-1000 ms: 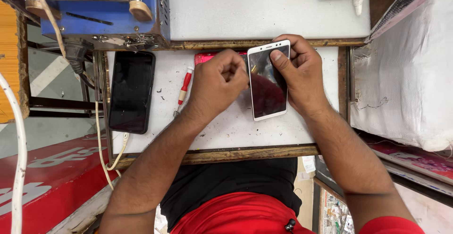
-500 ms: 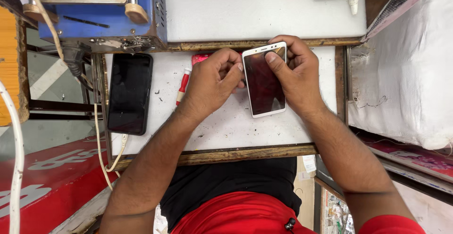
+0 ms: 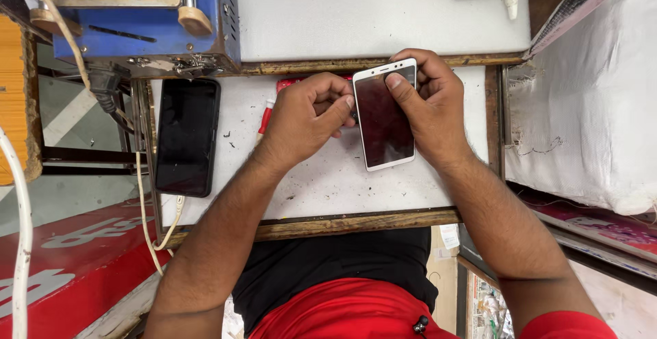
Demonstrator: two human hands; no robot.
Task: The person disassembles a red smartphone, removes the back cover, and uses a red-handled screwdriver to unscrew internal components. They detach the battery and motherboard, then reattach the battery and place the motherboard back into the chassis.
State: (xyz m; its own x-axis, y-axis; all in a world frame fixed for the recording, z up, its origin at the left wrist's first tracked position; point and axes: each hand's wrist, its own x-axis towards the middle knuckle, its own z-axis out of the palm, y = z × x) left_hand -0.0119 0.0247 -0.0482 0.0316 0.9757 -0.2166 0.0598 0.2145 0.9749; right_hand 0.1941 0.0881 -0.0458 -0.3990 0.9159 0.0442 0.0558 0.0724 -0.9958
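A white-framed smartphone [image 3: 384, 123] with a dark screen lies on the small white work table [image 3: 328, 181]. My right hand [image 3: 428, 103] grips its right side and top, with the thumb pressed on the upper part of the screen. My left hand [image 3: 308, 113] is curled into a loose fist against the phone's left edge, fingertips touching the side near the top. Whether it pinches a small tool is hidden. A red-handled tool [image 3: 265, 116] lies partly under my left hand.
A black phone [image 3: 187, 136] lies face up at the table's left end. A blue machine [image 3: 147, 21] with cables stands at the back left. A second white surface [image 3: 376, 10] is behind. A white cloth-covered bulk [image 3: 588, 106] is to the right.
The view has shifted slightly. My right thumb has slid a little on the upper screen. My left hand stays against the phone's left edge.
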